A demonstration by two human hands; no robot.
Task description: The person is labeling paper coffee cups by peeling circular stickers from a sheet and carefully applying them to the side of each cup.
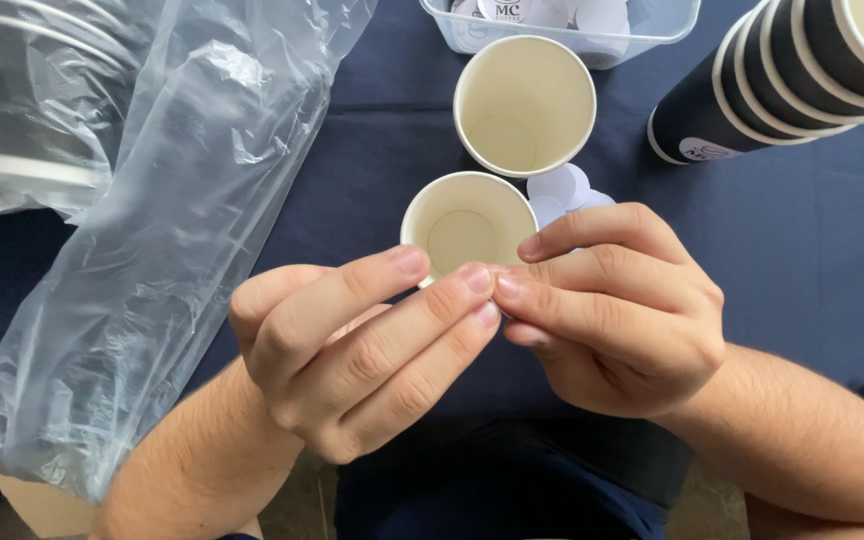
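In the lower middle of the frame the person's two hands meet fingertip to fingertip. The left hand (352, 345) has its fingers curled and drawn together, and the right hand (617, 305) is closed in the same narrow way. Between the tips they seem to pinch something small and thin, but it is hidden by the fingers, so one cannot tell what it is or which hand holds it.

Just above the hands stands a small paper cup (468, 228), open and empty, its rim touching the left fingertips. Behind it, toward the top centre, stands a taller paper cup (524, 104), also empty. Between the two cups, a little to the right, some white round stickers (564, 190) lie on the dark blue tablecloth (812, 260). More of them lie in a clear plastic tray (674, 22) at the top edge.

At the upper right a stack of dark cups (782, 75) lies on its side. A large clear plastic bag (152, 230) fills the left of the frame.

As a judgement, the work is in an early stage: only two cups stand out, and many remain in the stack
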